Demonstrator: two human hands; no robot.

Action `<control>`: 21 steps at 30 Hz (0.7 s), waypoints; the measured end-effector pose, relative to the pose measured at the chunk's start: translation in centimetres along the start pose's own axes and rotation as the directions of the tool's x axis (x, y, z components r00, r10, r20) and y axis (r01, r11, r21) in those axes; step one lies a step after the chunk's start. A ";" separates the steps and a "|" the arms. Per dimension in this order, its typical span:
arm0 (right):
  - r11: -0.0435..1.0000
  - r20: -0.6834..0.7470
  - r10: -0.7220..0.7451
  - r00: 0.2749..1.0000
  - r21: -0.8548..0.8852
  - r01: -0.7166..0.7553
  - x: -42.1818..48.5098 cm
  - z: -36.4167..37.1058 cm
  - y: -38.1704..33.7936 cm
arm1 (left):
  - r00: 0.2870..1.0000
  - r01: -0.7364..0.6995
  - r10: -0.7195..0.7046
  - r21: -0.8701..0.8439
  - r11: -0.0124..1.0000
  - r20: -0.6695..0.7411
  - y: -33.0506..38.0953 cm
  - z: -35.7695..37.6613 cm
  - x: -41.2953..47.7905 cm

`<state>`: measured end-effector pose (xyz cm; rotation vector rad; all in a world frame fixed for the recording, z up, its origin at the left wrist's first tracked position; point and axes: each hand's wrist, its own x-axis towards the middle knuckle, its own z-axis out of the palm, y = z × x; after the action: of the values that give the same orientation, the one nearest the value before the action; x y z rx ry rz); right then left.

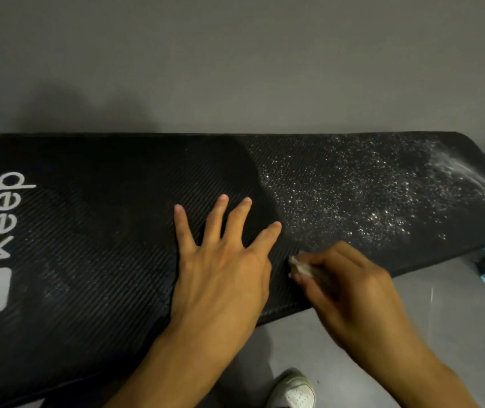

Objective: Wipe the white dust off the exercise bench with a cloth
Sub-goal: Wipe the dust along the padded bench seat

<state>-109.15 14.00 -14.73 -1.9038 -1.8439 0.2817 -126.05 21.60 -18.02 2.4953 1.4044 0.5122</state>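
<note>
Left hand (220, 266): flat on the bench (103, 231), fingers spread.
Right hand (350, 287): fingers curled around the cloth (300, 266).
Dust (353, 195): beyond the cloth, to the right.

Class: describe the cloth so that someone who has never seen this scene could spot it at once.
Start at the black exercise bench that fills the picture. Near its front edge, the right hand grips a small wad, the cloth, mostly hidden in that grip. It is the only pale solid lump, unlike the loose white dust scattered beyond it.

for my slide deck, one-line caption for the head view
Left hand flat on the black bench, right hand gripping a white cloth beside the white dust.
</note>
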 end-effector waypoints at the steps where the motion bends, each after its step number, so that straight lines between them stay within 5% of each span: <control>1: 1.000 -0.012 0.005 1.000 -0.013 -0.005 0.4 0.2 0.0 | 1.000 -0.001 0.001 0.003 1.000 -0.003 0.0 0.0 0.0; 6: 0.997 0.108 -0.042 0.993 0.067 0.034 -1.2 0.0 -0.8 | 1.000 0.004 -0.004 0.001 1.000 0.006 0.1 -0.1 0.0; 11: 1.000 0.000 0.018 1.000 0.004 -0.018 0.3 0.4 -0.6 | 1.000 -0.003 0.003 0.024 1.000 0.019 0.0 0.1 -0.1; 15: 0.997 0.129 -0.033 0.991 0.075 0.023 -0.3 0.3 -1.2 | 0.999 0.001 -0.001 0.025 1.000 0.032 -0.1 -0.1 0.0; 21: 0.999 -0.026 0.025 0.999 -0.044 -0.026 0.9 0.3 -0.1 | 0.999 0.001 -0.002 0.034 0.999 0.038 -0.1 0.0 -0.1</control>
<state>-109.26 14.96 -14.78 -1.9526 -1.8247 0.2260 -126.16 21.53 -18.09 2.5161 1.4120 0.4417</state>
